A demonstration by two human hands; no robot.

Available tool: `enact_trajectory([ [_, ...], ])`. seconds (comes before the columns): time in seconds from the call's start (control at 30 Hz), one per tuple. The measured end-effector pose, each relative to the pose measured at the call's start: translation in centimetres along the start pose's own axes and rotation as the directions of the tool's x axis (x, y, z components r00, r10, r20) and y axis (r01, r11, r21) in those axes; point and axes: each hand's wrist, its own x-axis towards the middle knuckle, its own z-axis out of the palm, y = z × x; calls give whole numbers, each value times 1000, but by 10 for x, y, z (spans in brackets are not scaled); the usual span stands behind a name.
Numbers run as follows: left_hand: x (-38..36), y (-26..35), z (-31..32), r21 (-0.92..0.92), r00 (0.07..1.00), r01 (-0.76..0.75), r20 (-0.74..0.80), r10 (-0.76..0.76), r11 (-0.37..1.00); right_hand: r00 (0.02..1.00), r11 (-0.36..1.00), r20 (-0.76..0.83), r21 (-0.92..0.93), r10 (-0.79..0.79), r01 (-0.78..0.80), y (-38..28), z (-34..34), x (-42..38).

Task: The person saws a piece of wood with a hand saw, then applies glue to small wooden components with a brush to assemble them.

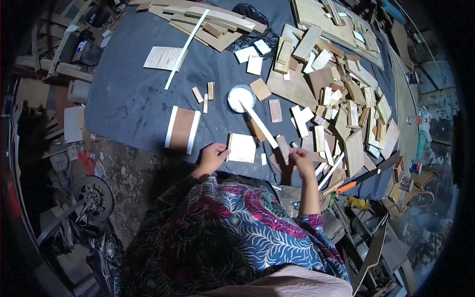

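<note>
left hand [213,157] pinches pale board [243,148] at edge; right hand [301,161] pinches brown block [282,148], long axis pointing away

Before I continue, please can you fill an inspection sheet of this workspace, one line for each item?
Surface: dark cloth, with some darker spots.
Job's things: pale square panel, thin wooden piece, round container with white contents, and a stick leaning from it.
Clutter: heap of wood offcuts on the right; orange-handled saw near the right edge.
Left grip: left hand, fingers at the panel's left edge; firmness cannot be told.
Right grip: right hand holds the thin wooden piece.
Cables: nothing seen clearly.
Surroundings: wheel at left; the dim outer edges are hard to read.
</note>
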Motion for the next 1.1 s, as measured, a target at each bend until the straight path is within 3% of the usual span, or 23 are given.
enact_trajectory([
  [0.13,4,-2,4,144,1000,-14,27,10,989,999,999,-49,43,20,-18,21,44,-6],
  [0.2,4,3,4,164,999,-18,32,13,986,997,998,-57,29,-52,53,31,68,0],
  [0.23,4,5,3,180,1000,-21,27,17,983,965,960,-144,-207,-219,187,34,80,2],
  [0.33,4,2,4,201,1000,-29,15,26,979,915,873,-175,-406,-364,269,4,101,-14],
  [0.47,-5,3,4,183,1000,3,21,-7,983,944,887,-147,-410,-295,214,1,108,-20],
  [0.6,-13,-7,6,158,999,40,29,-45,987,951,939,-156,-264,-267,220,29,101,-9],
  [0.67,-17,-10,6,139,999,41,24,-44,989,998,998,-62,-55,-14,11,41,99,-4],
  [0.77,-17,-12,7,45,997,67,20,-68,997,997,992,-44,-112,-65,60,51,98,-4],
  [0.97,-19,-16,7,73,1000,-3,-1,3,997,993,993,-109,-114,-42,29,54,103,-6],
  [1.1,-21,-16,7,0,998,60,34,-60,998,981,964,-104,-231,-161,134,24,114,-28],
])
